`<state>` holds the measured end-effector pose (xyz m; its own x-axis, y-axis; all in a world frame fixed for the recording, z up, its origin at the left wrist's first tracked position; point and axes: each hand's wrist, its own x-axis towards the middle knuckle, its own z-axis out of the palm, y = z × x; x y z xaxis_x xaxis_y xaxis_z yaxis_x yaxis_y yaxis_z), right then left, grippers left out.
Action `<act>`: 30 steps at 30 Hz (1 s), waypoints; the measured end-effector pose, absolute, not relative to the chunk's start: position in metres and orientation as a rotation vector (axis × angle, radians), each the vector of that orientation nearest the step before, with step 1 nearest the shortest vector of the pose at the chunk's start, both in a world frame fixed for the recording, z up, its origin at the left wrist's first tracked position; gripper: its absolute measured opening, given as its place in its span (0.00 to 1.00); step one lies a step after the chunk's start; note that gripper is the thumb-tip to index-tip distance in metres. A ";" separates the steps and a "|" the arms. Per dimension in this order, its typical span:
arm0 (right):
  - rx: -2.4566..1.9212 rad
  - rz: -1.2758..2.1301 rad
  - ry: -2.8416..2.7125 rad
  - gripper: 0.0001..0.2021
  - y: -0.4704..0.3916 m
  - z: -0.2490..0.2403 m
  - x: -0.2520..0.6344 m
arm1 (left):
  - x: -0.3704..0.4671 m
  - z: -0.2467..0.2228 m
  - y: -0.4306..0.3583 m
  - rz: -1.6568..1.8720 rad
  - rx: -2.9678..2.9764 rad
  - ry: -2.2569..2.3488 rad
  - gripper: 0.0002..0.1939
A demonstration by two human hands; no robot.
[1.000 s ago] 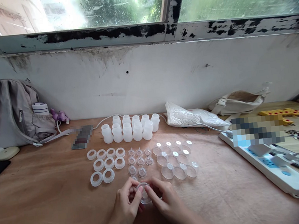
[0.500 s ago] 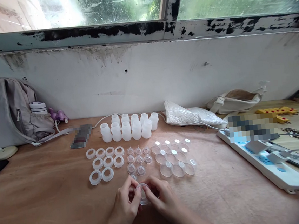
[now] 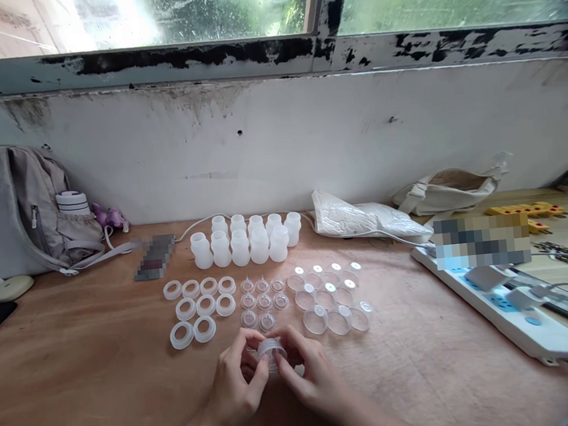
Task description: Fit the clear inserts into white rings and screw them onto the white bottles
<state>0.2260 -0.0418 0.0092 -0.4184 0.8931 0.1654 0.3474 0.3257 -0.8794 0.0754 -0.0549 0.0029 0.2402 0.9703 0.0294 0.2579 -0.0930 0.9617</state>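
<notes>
My left hand (image 3: 238, 371) and my right hand (image 3: 306, 365) meet near the front of the table, pinching a translucent plastic screw ring (image 3: 271, 349) between thumbs and fingers. The ring is tilted, and its side wall faces me. Whether a clear part sits inside it I cannot make out. Just beyond my fingers are several clear nipple-shaped pieces (image 3: 267, 322) in rows. More translucent rings (image 3: 181, 346) lie to their left. On the right lie several clear round caps (image 3: 340, 323), each with a small disc at its edge.
Several frosted white small bottles (image 3: 240, 251) stand upright behind the loose parts. A white plastic package (image 3: 350, 220) lies right of them. At the right is a power strip (image 3: 520, 324) with plugs and cables. A grey backpack (image 3: 17, 212) sits at the left, near a blurred flat object (image 3: 154, 257).
My hands have raised the ring slightly and tipped it, so its side wall now shows more. The parts on the table have not moved.
</notes>
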 end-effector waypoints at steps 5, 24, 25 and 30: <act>-1.055 1.071 -1.905 0.06 -0.042 0.007 0.226 | 0.075 0.005 -0.055 0.934 1.602 1.191 0.06; -1.132 1.027 -1.923 0.08 -0.043 -0.001 0.224 | 0.078 0.006 -0.057 0.883 1.696 1.331 0.07; -1.138 1.019 -1.924 0.08 -0.043 -0.002 0.224 | 0.078 0.007 -0.057 0.882 1.694 1.333 0.07; -1.144 0.988 -1.932 0.09 -0.043 -0.003 0.223 | 0.077 0.010 -0.058 0.869 1.698 1.341 0.06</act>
